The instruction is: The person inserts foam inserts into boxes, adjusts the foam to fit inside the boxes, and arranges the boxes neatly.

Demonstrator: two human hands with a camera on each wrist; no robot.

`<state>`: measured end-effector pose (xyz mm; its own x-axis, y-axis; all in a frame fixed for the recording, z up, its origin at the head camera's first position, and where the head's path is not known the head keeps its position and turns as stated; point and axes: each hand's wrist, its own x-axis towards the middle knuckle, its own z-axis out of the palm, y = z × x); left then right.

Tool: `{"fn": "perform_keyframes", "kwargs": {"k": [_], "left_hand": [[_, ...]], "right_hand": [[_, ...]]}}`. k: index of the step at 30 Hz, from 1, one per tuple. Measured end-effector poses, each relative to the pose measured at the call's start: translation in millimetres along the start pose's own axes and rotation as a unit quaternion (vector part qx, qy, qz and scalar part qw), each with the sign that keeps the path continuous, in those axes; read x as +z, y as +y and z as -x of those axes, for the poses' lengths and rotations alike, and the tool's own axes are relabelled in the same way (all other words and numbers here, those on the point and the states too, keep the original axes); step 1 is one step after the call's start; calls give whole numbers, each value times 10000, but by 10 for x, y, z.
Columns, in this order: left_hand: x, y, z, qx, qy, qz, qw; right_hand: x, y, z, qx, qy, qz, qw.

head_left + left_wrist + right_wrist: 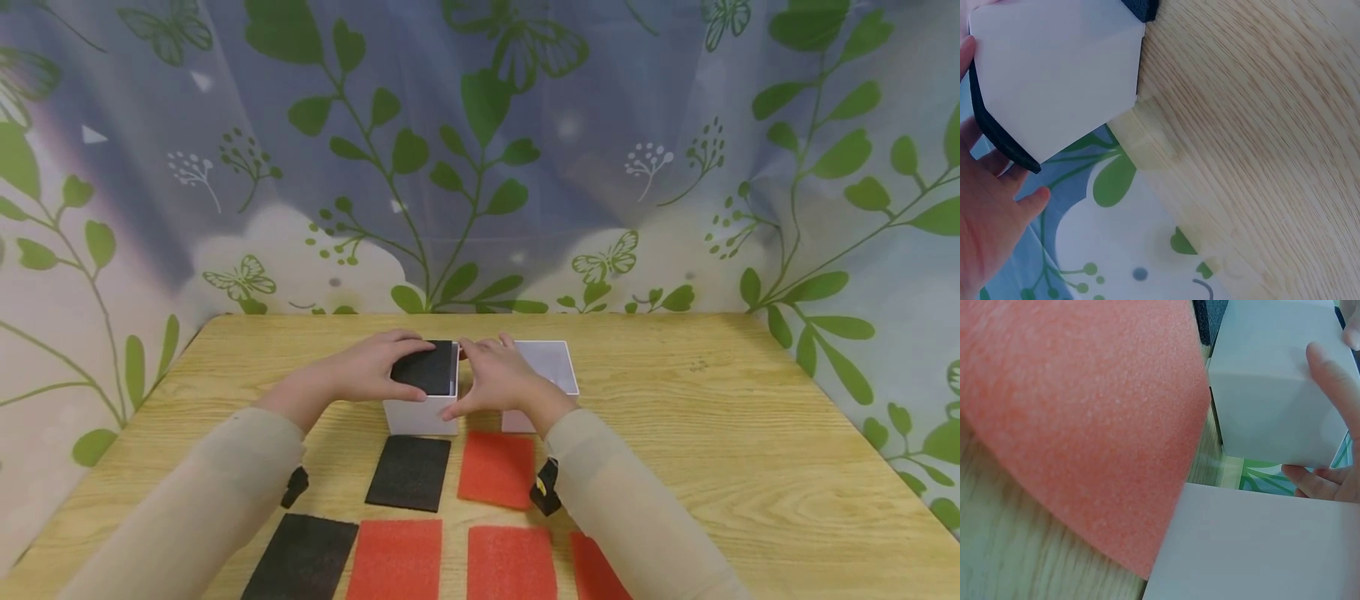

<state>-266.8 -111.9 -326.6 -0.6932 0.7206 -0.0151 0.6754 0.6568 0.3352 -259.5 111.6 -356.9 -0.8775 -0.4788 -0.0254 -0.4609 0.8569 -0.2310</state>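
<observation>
A black foam sheet lies across the mouth of the left white box. My left hand pinches the sheet, thumb at its near edge and fingers at its far edge. In the left wrist view, the dark edge of the sheet sticks out past the box wall beside the fingers. My right hand grips the same box at its right side. The right wrist view has that thumb on the box's wall, with the other fingers round its far side.
A second white box, its top open, stands just right, partly behind my right hand. Nearer lie a black sheet and a red sheet. Another black sheet and several red ones form the front row. A printed curtain hangs behind the table.
</observation>
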Motion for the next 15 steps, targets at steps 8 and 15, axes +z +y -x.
{"fn": "perform_keyframes", "kwargs": {"k": [8,15], "left_hand": [[12,9,-16,18,-24,121,9999],[22,16,-23,-51,-36,231,9997]], "right_hand": [[0,-1,-1,-11,3,16,10000],[8,6,-13,13,1,-7,10000]]}}
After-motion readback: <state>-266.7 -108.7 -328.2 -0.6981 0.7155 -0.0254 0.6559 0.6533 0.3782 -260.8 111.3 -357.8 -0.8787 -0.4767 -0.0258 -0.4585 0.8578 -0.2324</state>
